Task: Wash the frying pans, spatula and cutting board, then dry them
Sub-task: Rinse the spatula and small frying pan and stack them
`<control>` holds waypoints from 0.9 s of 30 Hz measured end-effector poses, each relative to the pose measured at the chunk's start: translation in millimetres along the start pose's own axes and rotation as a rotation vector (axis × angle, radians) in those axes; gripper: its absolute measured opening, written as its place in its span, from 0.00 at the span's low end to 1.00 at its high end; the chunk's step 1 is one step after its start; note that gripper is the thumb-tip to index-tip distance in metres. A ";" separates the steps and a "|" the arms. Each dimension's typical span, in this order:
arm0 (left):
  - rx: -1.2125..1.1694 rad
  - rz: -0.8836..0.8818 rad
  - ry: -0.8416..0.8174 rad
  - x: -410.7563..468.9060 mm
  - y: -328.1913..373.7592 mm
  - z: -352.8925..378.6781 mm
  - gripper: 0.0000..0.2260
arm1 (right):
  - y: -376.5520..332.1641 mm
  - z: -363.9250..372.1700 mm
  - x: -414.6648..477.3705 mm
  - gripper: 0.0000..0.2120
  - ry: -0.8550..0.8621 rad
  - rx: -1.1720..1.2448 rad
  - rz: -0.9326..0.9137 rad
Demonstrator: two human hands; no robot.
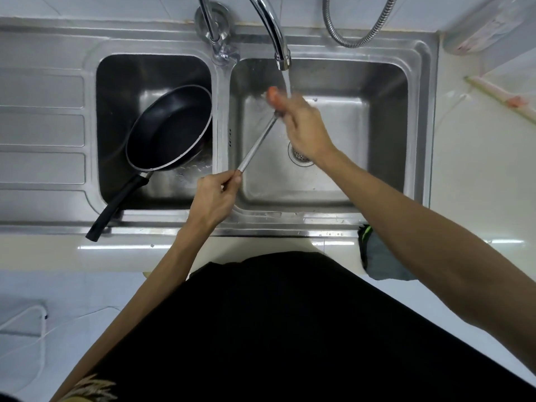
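Under the tap, spatula slants between left hand and right hand.

Nothing here can be read. The pinkish print on the plastic packet beside the sink is too blurred to make out.

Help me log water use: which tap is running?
The curved tap over the right basin; water streams from it onto the spatula. The thinner left tap shows none.
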State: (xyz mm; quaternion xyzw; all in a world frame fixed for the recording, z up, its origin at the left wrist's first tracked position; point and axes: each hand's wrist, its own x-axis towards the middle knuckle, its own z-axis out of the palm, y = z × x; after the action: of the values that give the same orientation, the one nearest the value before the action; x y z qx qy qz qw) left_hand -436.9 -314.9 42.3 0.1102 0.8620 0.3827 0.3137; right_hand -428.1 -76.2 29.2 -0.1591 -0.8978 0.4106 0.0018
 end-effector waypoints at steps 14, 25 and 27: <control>0.052 0.051 -0.022 18.5 26.3 11.3 0.11 | 2.3 7.7 -10.7 0.24 0.067 -0.353 0.005; 0.135 0.022 -0.033 31.2 44.6 18.7 0.11 | -5.8 11.4 -38.2 0.23 -0.091 -0.361 -0.111; 0.143 0.009 -0.029 35.4 41.7 18.6 0.11 | -7.6 12.5 -45.3 0.16 -0.139 -0.293 -0.275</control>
State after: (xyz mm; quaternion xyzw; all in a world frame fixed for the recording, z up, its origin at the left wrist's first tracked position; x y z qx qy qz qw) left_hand -455.0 -260.3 47.0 0.1415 0.8820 0.3200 0.3158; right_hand -388.9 -103.1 32.3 -0.0051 -0.9592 0.2814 -0.0274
